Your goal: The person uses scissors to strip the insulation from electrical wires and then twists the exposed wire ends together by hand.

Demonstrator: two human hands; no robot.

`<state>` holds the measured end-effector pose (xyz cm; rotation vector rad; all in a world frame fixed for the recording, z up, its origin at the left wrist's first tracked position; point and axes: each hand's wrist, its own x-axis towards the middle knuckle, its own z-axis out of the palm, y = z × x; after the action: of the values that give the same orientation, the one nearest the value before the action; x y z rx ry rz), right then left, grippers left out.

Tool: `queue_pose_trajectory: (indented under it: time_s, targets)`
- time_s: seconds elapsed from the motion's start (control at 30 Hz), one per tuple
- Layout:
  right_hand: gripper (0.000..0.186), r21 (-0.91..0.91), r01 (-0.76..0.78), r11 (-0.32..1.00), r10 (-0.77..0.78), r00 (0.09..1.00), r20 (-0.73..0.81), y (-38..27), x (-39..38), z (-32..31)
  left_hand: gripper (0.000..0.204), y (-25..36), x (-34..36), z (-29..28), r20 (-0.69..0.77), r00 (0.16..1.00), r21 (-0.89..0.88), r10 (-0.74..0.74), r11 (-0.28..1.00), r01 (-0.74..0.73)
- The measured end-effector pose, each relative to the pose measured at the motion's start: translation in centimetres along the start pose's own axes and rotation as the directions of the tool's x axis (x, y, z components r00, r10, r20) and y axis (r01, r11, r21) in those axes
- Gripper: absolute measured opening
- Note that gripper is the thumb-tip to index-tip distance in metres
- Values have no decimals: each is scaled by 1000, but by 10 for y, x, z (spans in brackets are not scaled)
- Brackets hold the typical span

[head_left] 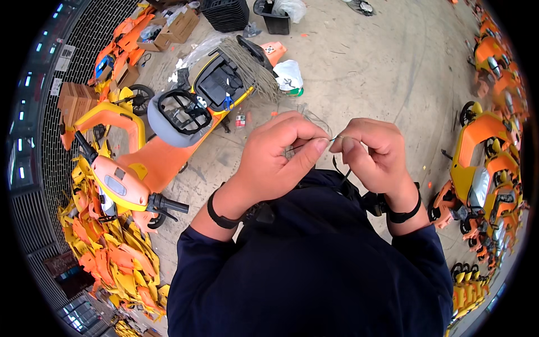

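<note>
My left hand (286,154) pinches a thin wire (336,138) between thumb and forefinger at the middle of the view. Facing it, my right hand (371,151) pinches the same wire a short way along, and its fingertips almost meet those of the left. Thin strands loop above and behind my fingers. A black strap or cable (342,174) hangs below them. Beyond my left hand stands an orange and yellow scooter (140,165), its storage compartment (219,81) open, with a black ring-shaped part (181,109) on it.
Orange and yellow panels (112,258) are heaped at lower left. Cardboard boxes (179,25), black crates (224,11) and a black bin (272,19) stand at the back. Several scooters (480,163) line the right side. A white bag (289,73) lies on the concrete floor (382,62).
</note>
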<state>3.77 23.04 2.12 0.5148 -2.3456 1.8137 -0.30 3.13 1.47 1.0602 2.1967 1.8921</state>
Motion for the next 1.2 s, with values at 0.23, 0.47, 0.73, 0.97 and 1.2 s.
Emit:
queue_pose_trajectory:
  time_s: [0.23,0.47,0.73,0.97,1.2]
  targets:
    - [16,-241,188,952,-209,976,-64,4,3,5,6,4,1,-1,-86,996,135,18,991,-6]
    - [24,-410,329,850,-372,928,-27,10,5,6,7,4,0,-7,-30,999,176,31,984,-26]
    - [15,-13,61,998,-60,997,57,5,-4,7,16,-7,-9,-9,107,952,-376,-288,874,307]
    - [10,305,-230,924,238,971,13,-1,-8,17,15,-15,-6,3,-252,963,162,92,985,-52]
    - [5,168,-227,959,243,967,-82,-1,-12,26,19,-7,-12,13,-203,930,481,308,858,-179]
